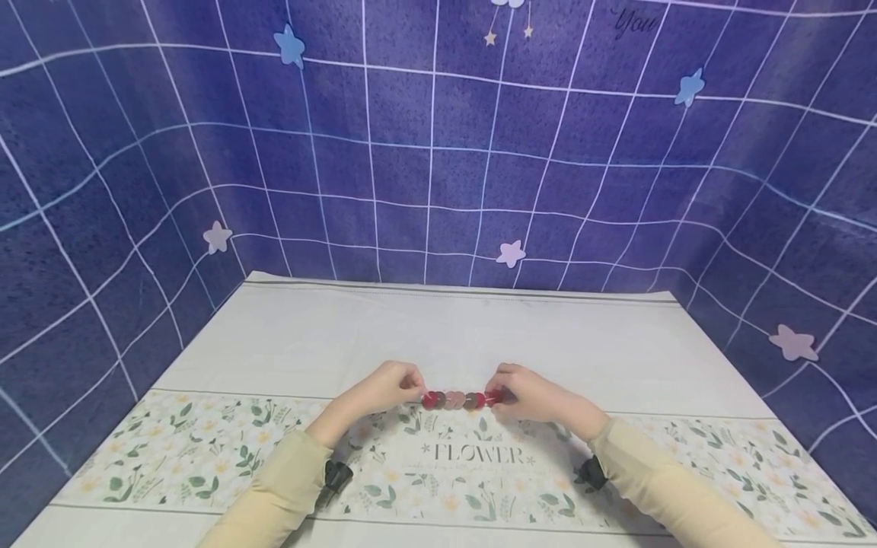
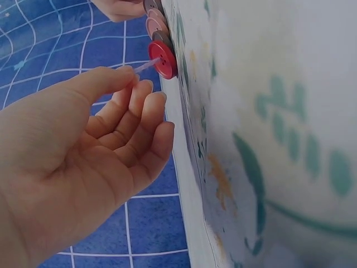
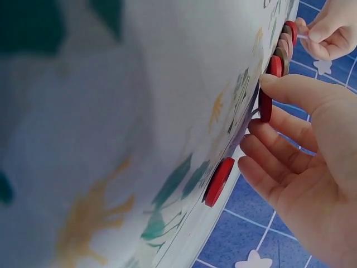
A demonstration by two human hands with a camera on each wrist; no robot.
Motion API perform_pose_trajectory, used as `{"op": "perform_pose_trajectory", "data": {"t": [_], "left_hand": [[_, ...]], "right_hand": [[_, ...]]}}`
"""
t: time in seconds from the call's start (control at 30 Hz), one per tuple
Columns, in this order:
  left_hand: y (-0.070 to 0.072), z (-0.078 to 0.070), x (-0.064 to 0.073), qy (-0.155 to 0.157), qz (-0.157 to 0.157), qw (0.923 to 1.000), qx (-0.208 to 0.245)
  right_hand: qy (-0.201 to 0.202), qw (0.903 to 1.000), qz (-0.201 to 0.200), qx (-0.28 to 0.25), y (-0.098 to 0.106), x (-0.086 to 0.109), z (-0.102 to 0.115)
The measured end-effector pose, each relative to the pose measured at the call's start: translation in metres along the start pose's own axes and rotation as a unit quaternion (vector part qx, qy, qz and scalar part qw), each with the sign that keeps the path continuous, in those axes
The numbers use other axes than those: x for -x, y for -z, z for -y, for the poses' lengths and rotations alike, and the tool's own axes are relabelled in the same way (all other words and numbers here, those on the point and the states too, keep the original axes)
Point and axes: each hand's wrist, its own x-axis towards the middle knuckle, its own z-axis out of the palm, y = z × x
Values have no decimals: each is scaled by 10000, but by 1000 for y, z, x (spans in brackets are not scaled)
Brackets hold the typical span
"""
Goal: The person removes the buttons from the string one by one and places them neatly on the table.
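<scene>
A row of overlapping buttons in red, brown and pink lies between the two hands, threaded on a pale lilac cord [image 2: 146,66]. At the row's left end is a red button [image 2: 162,59]; the cord leaves through its holes. My left hand [image 1: 393,383] pinches that cord between thumb and forefinger, its other fingers loosely curled. At the opposite end my right hand [image 1: 529,393] pinches a dark red button [image 3: 265,105] between thumb and fingers, with a bit of cord poking out beside it. Pink buttons [image 1: 454,399] sit mid-row. A separate red button [image 3: 219,182] lies below the right fingertips.
The table carries a white cloth [image 1: 438,327] with a floral band and the word FLOWER printed in front of the buttons. Blue grid-patterned curtains [image 1: 438,152] with stars stand behind and on both sides. Dark straps [image 1: 336,476] show at both wrists, below cream sleeves [image 1: 274,487].
</scene>
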Motion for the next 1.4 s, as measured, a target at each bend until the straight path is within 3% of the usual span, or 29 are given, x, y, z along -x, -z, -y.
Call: {"op": "perform_pose_trajectory", "data": {"t": [0.37,1.1,1.4], "left_hand": [[-3,-2,1,55,52,9999,-72],[-1,0,2,225,18,9997,2],[-3,3,1,97,69,9999,-13]], "right_hand": [[247,9993,-178,203,3,4,-1],[72,9998,-145,116,8,11,-4],[13,9998,-200,42,9,14,-7]]}}
